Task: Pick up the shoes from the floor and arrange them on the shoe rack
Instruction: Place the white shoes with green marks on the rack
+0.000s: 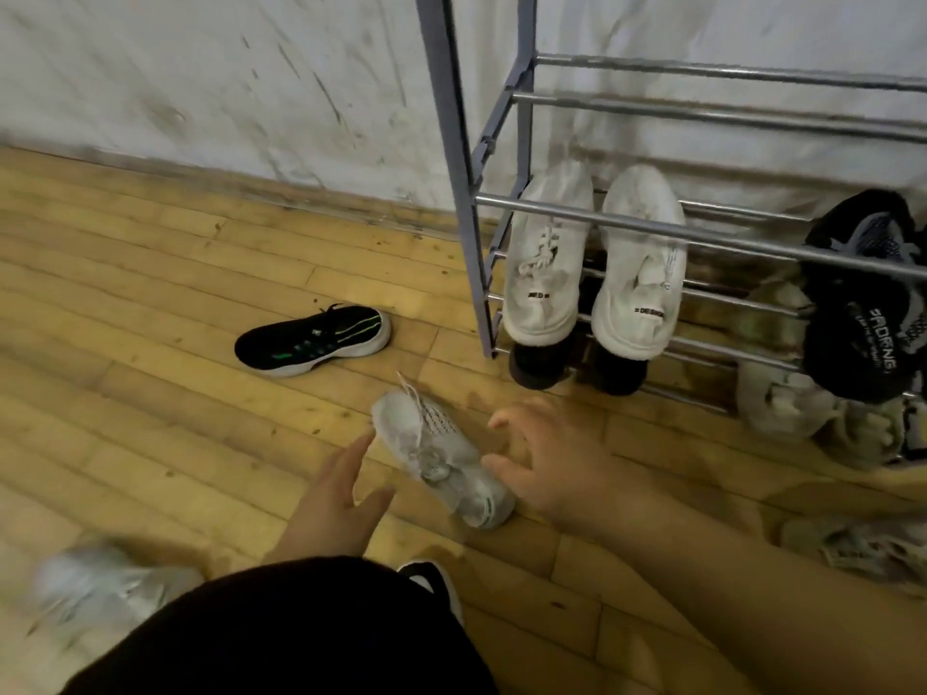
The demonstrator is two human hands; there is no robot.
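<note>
in the head view, a pale grey sneaker [441,453] is seen lying on the wooden floor [150,293], between the two hands. the left hand [336,499] is held with fingers straight and spread, just beside the shoe's left flank. the right hand [547,464] is held wide, fingers loosely bent, by the heel side. nothing is gripped, and contact cannot be told through the blur. the shoe rack [466,193] stands near on the right, with a white pair [547,263] set on its rails. if only the loose lace or soft upper is pinched, the shoe could be tipped or dropped. the rails are thin and gapped, so a shoe set crooked could be let through. a black sneaker [313,341], lying well apart, could be overlooked.
</note>
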